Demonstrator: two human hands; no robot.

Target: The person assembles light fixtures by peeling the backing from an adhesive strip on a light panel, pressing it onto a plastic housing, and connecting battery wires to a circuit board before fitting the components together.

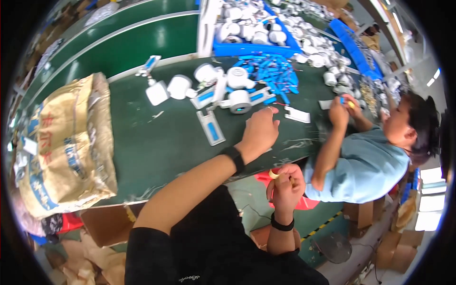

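My left hand (260, 134) is over the green table, just nearer than a white round-headed device (239, 101) with a small lit display. Its fingers point away and are mostly hidden behind the hand. A flat white piece with a red wire (298, 115) lies to its right. Close to my body, my right hand (287, 189) is closed on a pale yellow curled strip (274, 174), perhaps tape. A white plate with a blue cylindrical cell (211, 127) lies left of my left hand, near several white round housings (180, 87).
Behind lie a heap of blue cells (270, 71) and a blue bin (256, 49) of white parts. A brown sack (71, 142) stands at the left. On my right, a co-worker in a light blue shirt (365, 164) handles small parts. Cardboard boxes (358, 213) sit below.
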